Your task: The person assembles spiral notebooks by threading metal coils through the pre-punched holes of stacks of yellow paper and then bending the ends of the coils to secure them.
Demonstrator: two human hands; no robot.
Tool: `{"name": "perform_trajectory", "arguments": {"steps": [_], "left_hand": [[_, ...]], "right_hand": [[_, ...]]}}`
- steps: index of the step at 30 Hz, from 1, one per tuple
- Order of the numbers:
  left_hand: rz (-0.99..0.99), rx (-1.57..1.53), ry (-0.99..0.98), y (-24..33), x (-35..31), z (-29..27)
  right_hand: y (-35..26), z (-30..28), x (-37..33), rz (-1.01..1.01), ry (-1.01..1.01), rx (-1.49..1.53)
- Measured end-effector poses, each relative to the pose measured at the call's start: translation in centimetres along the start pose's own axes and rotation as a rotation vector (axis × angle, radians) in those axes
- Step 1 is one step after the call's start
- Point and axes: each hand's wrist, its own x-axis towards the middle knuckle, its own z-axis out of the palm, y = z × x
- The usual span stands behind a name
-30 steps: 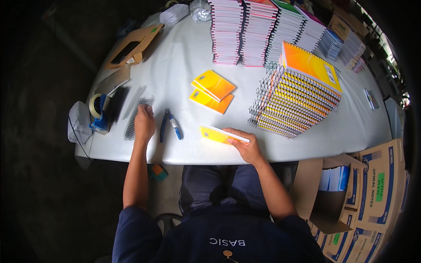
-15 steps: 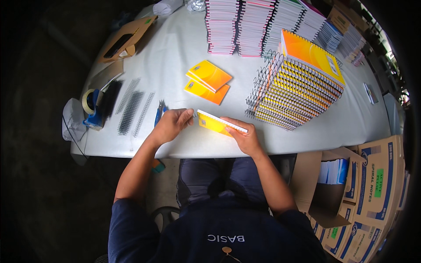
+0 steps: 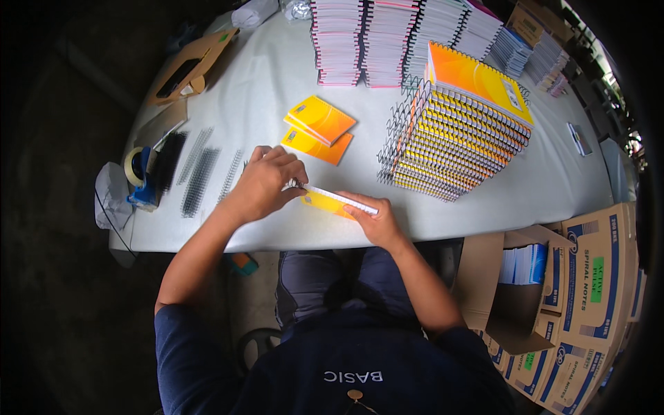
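at the left of the counter (image 3: 277, 83), a blue tape dispenser (image 3: 143, 196) stands beside a dark bundle of coils (image 3: 170, 162), and next to it grey coils (image 3: 199, 181) lie with their long axes slanting up and slightly right. the left forearm slants up and to the right from the lower left, elbow bent outward; the left hand (image 3: 268, 178) is turned palm down, knuckles raised, fingers curled to a narrow pinch around a wire coil (image 3: 293, 183) at the near notebook's left end, the coil mostly hidden by the fingers. the notebook (image 3: 324, 201) is between the two hands, over the counter's near edge, tipped up so its white punched edge faces up and its yellow-orange cover faces the body; its long axis runs from upper left to lower right. the right hand (image 3: 368, 220) holds its right end, thumb on the cover and fingers behind, the forearm rising up and leftward from the lower right. beyond, at the right, a tall stack of coil-threaded notebooks (image 3: 456, 131) stands well apart from the hands.
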Motion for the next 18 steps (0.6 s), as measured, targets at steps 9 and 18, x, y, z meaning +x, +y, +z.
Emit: {"name": "perform_trajectory", "arguments": {"steps": [9,18], "left_hand": [[0.216,0.541,0.492,1.9,-5.4,13.8],[0.188,0.383,0.743,1.7,-4.9,15.0]], "right_hand": [[-1.2,1.7,-2.4,-0.297,0.074,-0.229],[-0.4,1.9,-3.6,-0.338,0.056,-0.244]]}}
